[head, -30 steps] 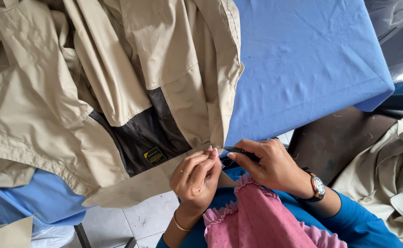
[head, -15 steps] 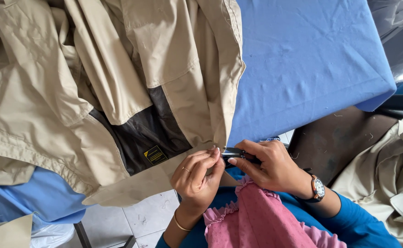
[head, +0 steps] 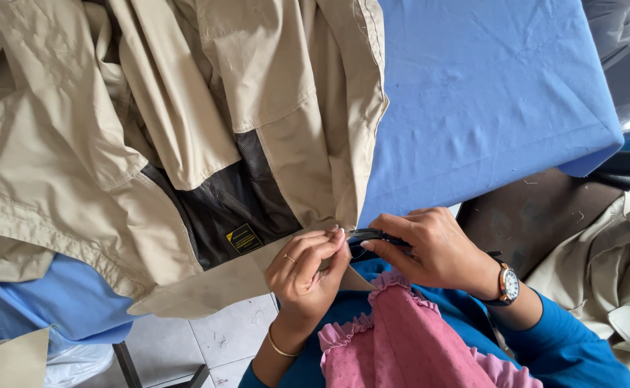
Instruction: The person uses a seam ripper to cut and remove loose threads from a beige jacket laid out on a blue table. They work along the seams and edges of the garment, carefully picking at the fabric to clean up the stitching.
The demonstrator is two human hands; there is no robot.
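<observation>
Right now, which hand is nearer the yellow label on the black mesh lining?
Left. The left hand pinches the jacket hem just right of the yellow label; the right hand sits farther right, holding a small dark tool.

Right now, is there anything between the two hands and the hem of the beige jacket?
Nothing visible. The left hand pinches the beige jacket at its hem, and the right hand holds a small dark tool against that spot.

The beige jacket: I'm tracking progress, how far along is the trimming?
Done: the beige jacket lies opened on the blue table. In hand: the left hand pinches its hem corner; the right hand holds dark snips there. What is left cannot be told.
</observation>
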